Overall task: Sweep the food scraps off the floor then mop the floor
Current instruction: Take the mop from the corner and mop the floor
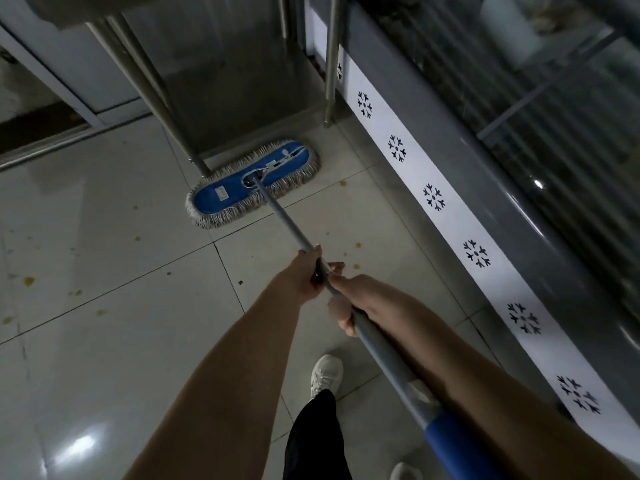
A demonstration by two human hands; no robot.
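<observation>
A mop head (221, 196), blue on top with a pale fringe all round, is laid flat on the tiled floor (104, 220). A grey handle (287, 223) is joined to the middle of the mop head and slants back from it toward the person, ending in a blue sleeve (457, 441).

The handle is gripped by both hands, set close together well back from the mop head. The left hand (304, 273) is the nearer one to the mop head, and its fingers are wrapped round the handle. The right hand (363, 299) is closed on the handle just behind it, with the thumb laid along the pole.

Small yellowish food scraps (358, 244) are scattered on the tiles: some to the right of the mop head, others well to its left.

A steel table leg (202, 166) is planted just beside the mop head's far edge, and a second leg (330, 64) is seen beyond its right end. Further right of the mop head a freezer (519, 237) is stood, marked with a white strip of snowflakes (415, 174). A white shoe (327, 374) is placed well behind the mop head.
</observation>
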